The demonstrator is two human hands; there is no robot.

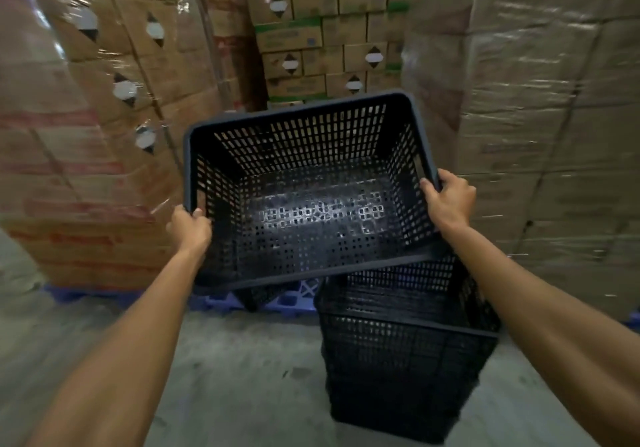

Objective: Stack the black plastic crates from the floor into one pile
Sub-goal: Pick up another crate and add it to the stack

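I hold an empty black perforated plastic crate (pixel 311 197) in the air, tilted so its open top faces me. My left hand (pixel 188 228) grips its left rim and my right hand (pixel 448 197) grips its right rim. Below and to the right, a pile of black crates (pixel 405 353) stands on the concrete floor. The held crate's near right corner overlaps the pile's top from my view; whether they touch I cannot tell. A dark piece of another crate (pixel 258 297) shows under the held one.
Shrink-wrapped stacks of cardboard boxes (pixel 86 127) rise on the left, behind (pixel 322 34) and on the right (pixel 540 134). They rest on blue pallets (pixel 214 302). Grey concrete floor (pixel 242 377) lies open to the left of the pile.
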